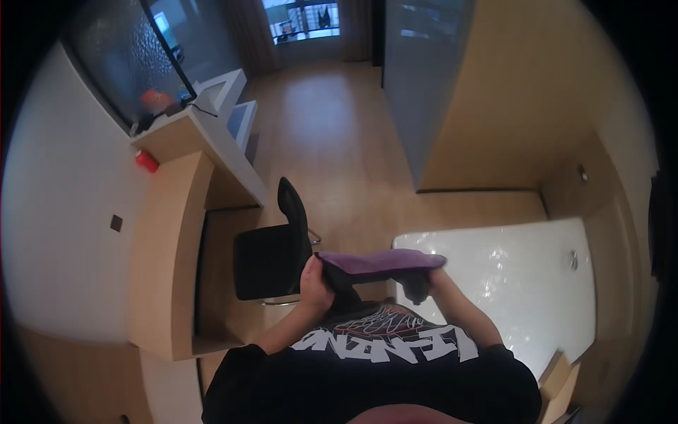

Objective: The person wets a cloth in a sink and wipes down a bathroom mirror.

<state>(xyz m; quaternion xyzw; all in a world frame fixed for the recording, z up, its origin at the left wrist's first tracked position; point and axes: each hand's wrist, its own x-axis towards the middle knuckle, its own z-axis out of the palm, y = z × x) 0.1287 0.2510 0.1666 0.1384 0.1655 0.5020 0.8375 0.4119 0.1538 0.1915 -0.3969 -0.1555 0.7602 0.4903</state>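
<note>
Stretched between my two hands in front of my chest is a folded purple and black cloth, perhaps a garment. Its purple side faces up, and a dark part hangs down below on the near side. My left hand grips the left end, with the thumb along the edge. At the right end my right hand holds on, its fingers partly hidden by the fabric.
A black chair stands left of the cloth, by a wooden desk with a red can on it. To the right lies a glossy white mattress. A wooden cabinet rises beyond it; wood floor runs toward a window.
</note>
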